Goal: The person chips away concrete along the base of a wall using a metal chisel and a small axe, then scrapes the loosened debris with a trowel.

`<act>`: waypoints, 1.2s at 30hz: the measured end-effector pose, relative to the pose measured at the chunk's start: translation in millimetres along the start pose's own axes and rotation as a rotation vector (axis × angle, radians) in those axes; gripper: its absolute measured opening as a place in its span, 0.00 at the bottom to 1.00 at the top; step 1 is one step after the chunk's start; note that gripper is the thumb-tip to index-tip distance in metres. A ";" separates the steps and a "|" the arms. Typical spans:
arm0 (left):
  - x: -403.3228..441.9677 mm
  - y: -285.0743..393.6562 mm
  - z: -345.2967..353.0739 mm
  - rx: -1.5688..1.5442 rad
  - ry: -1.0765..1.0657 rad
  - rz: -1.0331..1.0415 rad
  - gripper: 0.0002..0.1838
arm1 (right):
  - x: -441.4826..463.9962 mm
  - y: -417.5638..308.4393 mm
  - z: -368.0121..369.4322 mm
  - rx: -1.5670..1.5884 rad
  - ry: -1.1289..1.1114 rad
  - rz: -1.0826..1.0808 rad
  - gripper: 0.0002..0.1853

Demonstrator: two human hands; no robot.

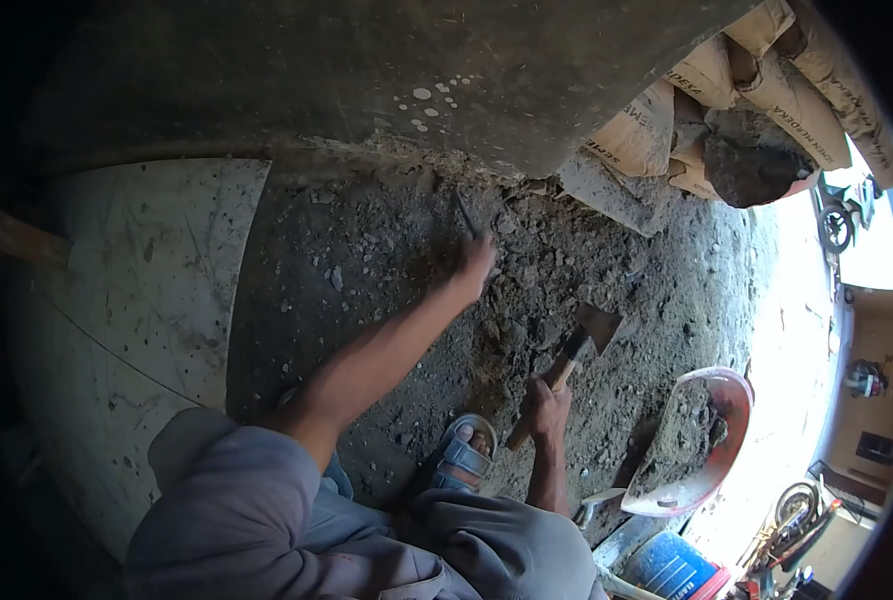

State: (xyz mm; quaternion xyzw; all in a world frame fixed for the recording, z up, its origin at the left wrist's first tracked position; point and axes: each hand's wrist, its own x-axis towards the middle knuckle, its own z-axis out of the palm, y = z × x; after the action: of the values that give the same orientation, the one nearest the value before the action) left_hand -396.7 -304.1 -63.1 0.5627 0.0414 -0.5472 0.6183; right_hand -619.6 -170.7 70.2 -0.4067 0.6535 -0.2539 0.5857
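In the head view, the hatchet [574,346] has a brown, rusty-looking blade, a wooden handle and a dark band just under the head. It is near the middle of the scene, a little to the right, tilted over the broken ground [387,270] with its blade toward the far right. The right hand [545,408] has its fingers clenched around the handle. Farther off and to the left, the left hand [481,262] grips a thin dark metal rod [466,212]; its fingers are blurred.

The ground is grey-brown, rough and littered with crumbled lumps. A dark wall [317,80] with pale splashes stands along the far side, and a stained white sheet [182,270] covers the left. At the right, the place opens into bright daylight.

Counted: one hatchet, one rod, one pink tub [735,430] with soil in it, one blue bucket [670,562] at the near right, one clearly seen sandal [467,452], at least five paper sacks [787,105] piled at the far right, and two motorbikes [837,226] beyond.
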 end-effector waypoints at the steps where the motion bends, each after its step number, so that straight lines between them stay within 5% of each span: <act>1: -10.8 -6.6 -10.0 0.111 0.044 0.081 0.11 | -1.8 3.3 -1.5 -0.005 0.030 0.027 0.10; 5: -74.4 19.2 -28.5 -0.036 0.253 0.179 0.10 | -6.1 12.3 -2.8 -0.002 0.006 0.023 0.09; 19: -31.7 108.9 -87.0 0.067 -0.250 -0.049 0.10 | -30.6 -27.6 34.1 -0.365 -0.054 -0.422 0.17; 23: -16.6 127.3 -92.4 -0.241 -0.361 -0.203 0.12 | -40.1 -50.2 52.6 -0.586 -0.264 -0.430 0.20; 25: -16.3 132.2 -93.7 -0.387 -0.440 -0.227 0.13 | -37.4 -59.5 66.8 -0.644 -0.252 -0.721 0.22; 27: -22.1 142.7 -84.2 -0.456 -0.365 -0.269 0.13 | -34.8 -72.7 73.5 -0.721 -0.294 -0.716 0.24; 29: -28.7 143.3 -85.5 -0.411 -0.370 -0.246 0.12 | -39.8 -83.5 82.3 -0.763 -0.298 -0.477 0.25; 36: -32.5 128.4 -95.9 -0.298 -0.265 -0.247 0.10 | -40.0 -97.4 99.3 -0.690 -0.279 -0.531 0.21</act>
State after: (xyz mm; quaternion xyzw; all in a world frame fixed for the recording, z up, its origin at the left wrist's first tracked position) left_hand -262.6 -242.4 7.3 0.3792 0.1088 -0.6758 0.6227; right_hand -500.9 -175.9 152.9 -0.7618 0.4876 -0.1056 0.4132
